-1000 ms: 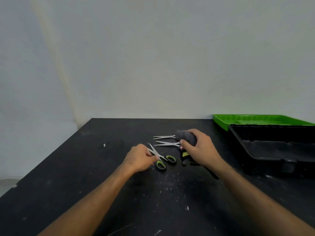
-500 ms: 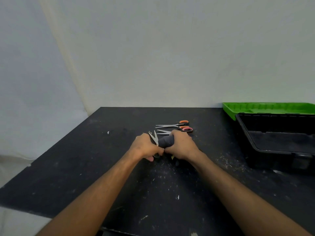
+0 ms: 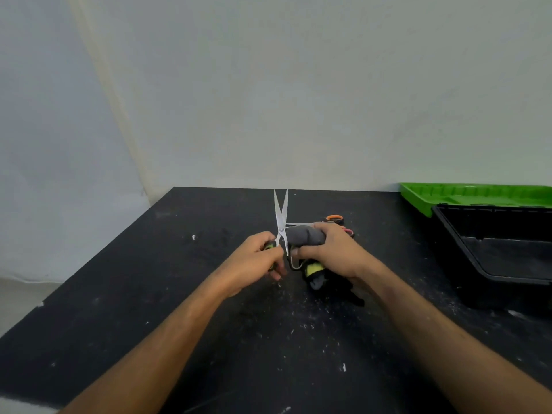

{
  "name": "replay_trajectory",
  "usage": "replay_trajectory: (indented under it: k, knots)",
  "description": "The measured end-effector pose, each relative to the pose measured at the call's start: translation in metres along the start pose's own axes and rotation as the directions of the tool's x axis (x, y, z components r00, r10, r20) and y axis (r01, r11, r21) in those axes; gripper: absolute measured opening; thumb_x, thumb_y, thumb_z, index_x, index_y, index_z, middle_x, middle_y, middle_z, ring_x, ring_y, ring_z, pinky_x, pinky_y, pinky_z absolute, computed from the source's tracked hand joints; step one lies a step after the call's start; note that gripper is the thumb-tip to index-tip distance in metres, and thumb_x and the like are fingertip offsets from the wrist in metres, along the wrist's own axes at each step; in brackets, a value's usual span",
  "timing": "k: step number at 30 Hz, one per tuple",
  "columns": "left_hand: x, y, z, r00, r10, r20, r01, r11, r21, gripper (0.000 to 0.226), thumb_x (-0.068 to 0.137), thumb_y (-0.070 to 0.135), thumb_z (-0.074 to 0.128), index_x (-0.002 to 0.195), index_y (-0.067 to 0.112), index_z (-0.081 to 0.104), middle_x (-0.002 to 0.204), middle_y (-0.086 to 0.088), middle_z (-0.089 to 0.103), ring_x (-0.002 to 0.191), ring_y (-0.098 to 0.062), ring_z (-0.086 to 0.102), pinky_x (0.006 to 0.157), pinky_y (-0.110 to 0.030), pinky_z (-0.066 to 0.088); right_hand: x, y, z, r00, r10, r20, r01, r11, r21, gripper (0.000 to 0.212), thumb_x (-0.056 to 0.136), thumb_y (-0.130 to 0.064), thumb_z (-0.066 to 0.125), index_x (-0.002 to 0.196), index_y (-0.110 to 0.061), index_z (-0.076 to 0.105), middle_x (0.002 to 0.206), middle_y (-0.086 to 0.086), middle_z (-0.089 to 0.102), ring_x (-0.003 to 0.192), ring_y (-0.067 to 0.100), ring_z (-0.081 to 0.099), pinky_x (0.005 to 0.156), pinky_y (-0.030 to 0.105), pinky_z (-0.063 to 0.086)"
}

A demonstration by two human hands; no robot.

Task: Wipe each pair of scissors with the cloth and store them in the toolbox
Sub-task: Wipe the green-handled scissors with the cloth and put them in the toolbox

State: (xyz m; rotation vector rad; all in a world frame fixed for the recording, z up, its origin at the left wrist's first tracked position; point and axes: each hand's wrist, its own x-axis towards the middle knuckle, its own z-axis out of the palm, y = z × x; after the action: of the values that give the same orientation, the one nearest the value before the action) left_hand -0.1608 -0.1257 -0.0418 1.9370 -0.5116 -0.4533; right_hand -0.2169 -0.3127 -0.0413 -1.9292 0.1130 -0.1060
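My left hand [image 3: 257, 261] grips the green-handled scissors [image 3: 281, 218] by the handle and holds them upright above the table, blades slightly apart and pointing up. Right beside them my right hand [image 3: 331, 249] clutches the grey cloth [image 3: 304, 236], which touches the scissors near the pivot; a grey, yellow and black part of it hangs below the hand. Behind my right hand lie orange-handled scissors [image 3: 334, 218] and a pink-handled pair [image 3: 349, 232], both mostly hidden. The open black toolbox [image 3: 448, 234] stands at the right.
The toolbox's green lid [image 3: 466, 195] lies open behind it against the wall. The black table [image 3: 149, 294] is speckled with white marks; its left edge runs diagonally toward me. A pale wall rises directly behind.
My left hand lifted the green-handled scissors off the table and turned them blades-up. My right hand brought the cloth against them.
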Motion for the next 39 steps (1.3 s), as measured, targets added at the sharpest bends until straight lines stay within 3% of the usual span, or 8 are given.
replay_trajectory:
  k: [9, 15, 21, 25, 28, 32, 35, 39]
  knots:
    - [0.017, 0.001, -0.004, 0.994, 0.071, 0.083, -0.058, 0.987, -0.147, 0.027, 0.09, -0.008, 0.042, 0.085, 0.013, 0.058, 0.062, -0.003, 0.045, 0.05, -0.013, 0.038, 0.047, -0.024, 0.027, 0.0, -0.002, 0.006, 0.991, -0.097, -0.091, 0.09, 0.993, -0.07, 0.025, 0.08, -0.001, 0.079, 0.1, -0.01, 0.067, 0.082, 0.0, 0.069, 0.067, 0.003, 0.066, 0.061, 0.021, 0.055]
    - [0.029, -0.012, -0.017, 0.99, 0.104, 0.096, -0.086, 0.982, -0.17, 0.004, 0.093, 0.009, 0.071, 0.095, 0.006, 0.072, 0.052, 0.005, 0.041, 0.047, -0.011, 0.031, 0.051, -0.027, 0.025, 0.001, 0.003, 0.002, 0.985, -0.129, -0.117, 0.118, 0.988, -0.095, 0.023, 0.081, -0.001, 0.078, 0.099, -0.011, 0.068, 0.085, 0.005, 0.07, 0.073, 0.01, 0.067, 0.066, 0.027, 0.058]
    - [0.032, -0.026, -0.014, 0.996, 0.081, 0.048, -0.063, 0.955, -0.291, 0.018, 0.082, 0.015, 0.084, 0.086, 0.005, 0.071, 0.051, 0.006, 0.044, 0.042, -0.009, 0.025, 0.043, -0.024, 0.017, 0.003, 0.01, 0.011, 0.98, -0.156, -0.127, 0.15, 0.987, -0.054, 0.022, 0.081, -0.003, 0.08, 0.096, -0.016, 0.069, 0.078, -0.009, 0.068, 0.069, 0.002, 0.063, 0.063, 0.02, 0.052]
    - [0.033, -0.027, -0.015, 0.993, 0.109, -0.032, -0.114, 0.964, -0.239, 0.016, 0.081, 0.011, 0.085, 0.08, 0.004, 0.071, 0.054, 0.01, 0.062, 0.044, -0.001, 0.05, 0.05, -0.013, 0.04, 0.007, 0.011, 0.014, 0.979, -0.172, -0.114, 0.172, 0.985, -0.009, 0.026, 0.082, -0.003, 0.082, 0.102, -0.014, 0.07, 0.085, -0.008, 0.071, 0.075, 0.003, 0.067, 0.067, 0.021, 0.054]
    - [0.034, -0.031, -0.017, 0.982, 0.147, -0.117, -0.164, 0.974, -0.158, 0.022, 0.075, 0.02, 0.09, 0.073, 0.006, 0.073, 0.071, -0.001, 0.071, 0.069, -0.009, 0.064, 0.074, -0.03, 0.05, 0.007, 0.012, 0.011, 0.971, -0.177, -0.159, 0.179, 0.984, -0.001, 0.031, 0.08, -0.016, 0.089, 0.101, -0.017, 0.067, 0.082, -0.012, 0.07, 0.074, 0.002, 0.066, 0.067, 0.021, 0.055]
    - [0.038, -0.037, -0.017, 0.978, 0.147, -0.15, -0.16, 0.984, -0.084, 0.028, 0.073, 0.025, 0.091, 0.061, 0.018, 0.067, 0.065, 0.0, 0.062, 0.065, -0.01, 0.055, 0.07, -0.031, 0.044, 0.004, 0.01, 0.001, 0.937, -0.192, -0.292, 0.167, 0.98, -0.109, 0.043, 0.084, -0.032, 0.085, 0.112, -0.029, 0.052, 0.088, -0.002, 0.067, 0.068, -0.001, 0.059, 0.065, 0.025, 0.055]
    - [0.038, -0.038, -0.014, 0.975, 0.167, -0.149, -0.177, 0.983, -0.056, 0.035, 0.075, 0.024, 0.089, 0.059, 0.018, 0.059, 0.062, 0.0, 0.054, 0.062, -0.012, 0.047, 0.062, -0.025, 0.039, 0.002, 0.007, 0.003, 0.935, -0.24, -0.262, 0.191, 0.961, -0.199, 0.03, 0.092, -0.032, 0.071, 0.11, -0.031, 0.047, 0.087, 0.017, 0.066, 0.065, 0.015, 0.059, 0.069, 0.047, 0.056]
    - [0.036, -0.039, -0.012, 0.962, 0.241, -0.132, -0.243, 0.97, -0.002, 0.039, 0.079, 0.025, 0.087, 0.058, 0.02, 0.054, 0.061, -0.005, 0.057, 0.057, -0.013, 0.046, 0.056, -0.023, 0.04, -0.003, 0.008, 0.01, 0.922, -0.33, -0.201, 0.275, 0.926, -0.257, 0.014, 0.096, -0.026, 0.065, 0.102, -0.028, 0.052, 0.073, 0.016, 0.064, 0.058, 0.021, 0.057, 0.056, 0.036, 0.047]
